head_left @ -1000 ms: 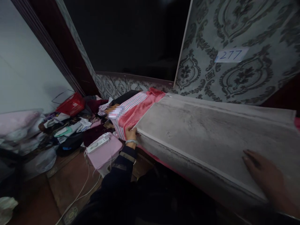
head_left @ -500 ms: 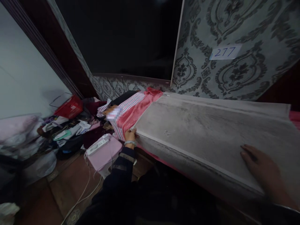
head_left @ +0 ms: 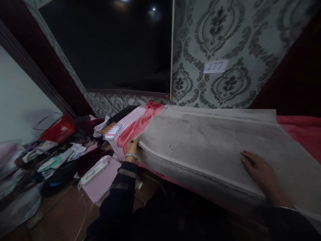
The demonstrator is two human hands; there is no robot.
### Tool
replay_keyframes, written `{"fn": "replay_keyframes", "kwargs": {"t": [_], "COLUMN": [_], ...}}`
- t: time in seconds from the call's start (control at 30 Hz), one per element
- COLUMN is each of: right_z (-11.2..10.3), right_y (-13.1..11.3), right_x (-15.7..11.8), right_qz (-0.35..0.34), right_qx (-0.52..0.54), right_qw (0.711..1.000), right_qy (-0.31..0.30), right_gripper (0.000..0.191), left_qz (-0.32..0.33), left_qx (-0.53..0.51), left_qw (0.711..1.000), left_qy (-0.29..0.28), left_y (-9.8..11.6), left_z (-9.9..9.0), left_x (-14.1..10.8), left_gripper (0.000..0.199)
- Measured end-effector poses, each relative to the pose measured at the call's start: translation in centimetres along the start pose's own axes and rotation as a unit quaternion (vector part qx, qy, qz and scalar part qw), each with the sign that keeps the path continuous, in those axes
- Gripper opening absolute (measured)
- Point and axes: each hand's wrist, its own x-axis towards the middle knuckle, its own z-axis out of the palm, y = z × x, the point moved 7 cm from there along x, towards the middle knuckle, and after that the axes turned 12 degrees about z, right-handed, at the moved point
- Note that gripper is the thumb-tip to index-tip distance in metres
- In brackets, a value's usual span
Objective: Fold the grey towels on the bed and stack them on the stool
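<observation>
A long grey fabric cover (head_left: pixel 195 140) lies over a low surface beneath the TV, with light piping along its front edge and its front side hanging down. My left hand (head_left: pixel 132 150), with a bracelet at the wrist, pinches the cover's left front corner. My right hand (head_left: pixel 260 174) rests on the cover's top towards the right, palm down with fingers stretched out and nothing held. Red-pink fabric (head_left: pixel 140 125) shows from under the cover's left end, beside a striped cloth (head_left: pixel 132 117). More pink cloth (head_left: pixel 301 129) emerges at the right end.
A large dark TV (head_left: pixel 110 50) hangs on the patterned wall. A paper label (head_left: pixel 215 66) reads 277. On the left are a red basket (head_left: pixel 59 129), heaped clothes (head_left: pixel 62 159), and a pink box (head_left: pixel 102 180) carrying a white power strip (head_left: pixel 95 170) with a trailing cord.
The view has shifted to the right, bringing more pink cloth at the right end into sight. My left hand still grips the corner, and my right hand still lies on the cover.
</observation>
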Motion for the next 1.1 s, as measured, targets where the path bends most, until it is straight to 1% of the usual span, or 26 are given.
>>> {"fn": "replay_keyframes", "kwargs": {"t": [0.07, 0.1, 0.17, 0.23, 0.27, 0.3, 0.33, 0.37, 0.4, 0.43, 0.5, 0.53, 0.57, 0.6, 0.63, 0.7, 0.77, 0.8, 0.83, 0.9, 0.97, 1.03, 1.1], "right_z": [-0.1, -0.1, -0.1, -0.1, 0.0, 0.0, 0.0, 0.0, 0.1, 0.1, 0.2, 0.1, 0.1, 0.0, -0.2, -0.4, -0.3, 0.2, 1.0, 3.5, 6.2, 8.4, 10.0], "right_y": [-0.4, -0.6, -0.7, -0.9, -0.9, -0.9, -1.0, -1.1, -1.2, -1.2, -1.1, -1.1, -1.0, -1.1, -1.2, -2.2, -4.3, -5.6, -7.1, -9.9, -12.5, -14.5, -16.0], "right_x": [-0.1, -0.2, -0.1, 0.0, 0.0, 0.1, 0.1, 0.1, 0.1, 0.1, 0.0, 0.1, 0.2, 0.5, 0.8, 1.9, 3.2, 3.8, 4.5, 5.4, 6.3, 7.1, 8.0], "right_qz": [-0.005, -0.006, -0.009, -0.011, -0.010, -0.010, -0.012, -0.014, -0.016, -0.017, -0.013, -0.007, 0.003, 0.016, 0.035, 0.077, 0.115, 0.133, 0.151, 0.188, 0.208, 0.206, 0.197], "right_qx": [0.002, 0.005, 0.012, 0.017, 0.019, 0.020, 0.022, 0.023, 0.025, 0.026, 0.029, 0.031, 0.033, 0.036, 0.039, 0.049, 0.081, 0.106, 0.133, 0.176, 0.200, 0.222, 0.251], "right_qw": [1.000, 1.000, 1.000, 0.999, 0.999, 0.999, 0.999, 0.999, 0.999, 0.999, 0.999, 0.999, 0.999, 0.999, 0.999, 0.996, 0.989, 0.983, 0.974, 0.951, 0.935, 0.929, 0.926], "right_qy": [0.007, 0.012, 0.021, 0.028, 0.032, 0.034, 0.036, 0.037, 0.039, 0.039, 0.039, 0.037, 0.031, 0.022, 0.011, -0.014, -0.045, -0.070, -0.101, -0.168, -0.207, -0.214, -0.205], "right_gripper": [0.050, 0.048, 0.045, 0.044, 0.044, 0.044, 0.044, 0.044, 0.044, 0.044, 0.043, 0.043, 0.042, 0.040, 0.039, 0.036, 0.035, 0.034, 0.034, 0.033, 0.033, 0.035, 0.043], "left_qz": [0.028, 0.055, 0.144, 0.248, 0.293, 0.331, 0.362, 0.388, 0.410, 0.431, 0.461, 0.475, 0.488, 0.502, 0.515, 0.530, 0.530, 0.528, 0.523, 0.511, 0.503, 0.507, 0.520], "left_qx": [-0.014, -0.017, -0.008, 0.014, 0.029, 0.048, 0.069, 0.095, 0.125, 0.157, 0.221, 0.246, 0.263, 0.272, 0.273, 0.265, 0.263, 0.267, 0.270, 0.264, 0.229, 0.173, 0.121], "left_qw": [0.999, 0.997, 0.984, 0.950, 0.925, 0.897, 0.866, 0.832, 0.794, 0.752, 0.672, 0.641, 0.621, 0.611, 0.608, 0.615, 0.627, 0.633, 0.640, 0.664, 0.700, 0.732, 0.745], "left_qy": [-0.029, -0.050, -0.108, -0.192, -0.241, -0.290, -0.337, -0.386, -0.431, -0.473, -0.536, -0.550, -0.554, -0.549, -0.539, -0.520, -0.506, -0.500, -0.494, -0.478, -0.452, -0.421, -0.400], "left_y": [2.1, 3.5, 7.0, 10.4, 11.6, 12.3, 12.6, 12.3, 11.6, 10.5, 7.8, 6.6, 5.6, 5.0, 4.7, 4.5, 4.4, 4.4, 4.3, 4.2, 4.4, 5.1, 5.9], "left_z": [3.0, 5.0, 9.7, 14.9, 17.3, 19.5, 21.4, 22.9, 24.0, 24.7, 25.1, 24.9, 24.6, 24.2, 23.8, 23.2, 23.1, 23.1, 23.2, 23.2, 23.0, 22.5, 21.9], "left_x": [0.8, 0.9, 0.1, -2.5, -4.5, -6.8, -9.4, -12.1, -14.8, -17.4, -21.5, -23.0, -24.0, -24.7, -25.1, -25.4, -25.2, -25.1, -24.9, -24.3, -23.5, -22.9, -22.5], "left_gripper": [0.022, 0.022, 0.018, 0.009, 0.005, 0.007, 0.010, 0.012, 0.011, 0.010, 0.009, 0.009, 0.010, 0.011, 0.013, 0.018, 0.024, 0.024, 0.023, 0.017, 0.016, 0.020, 0.024]}}
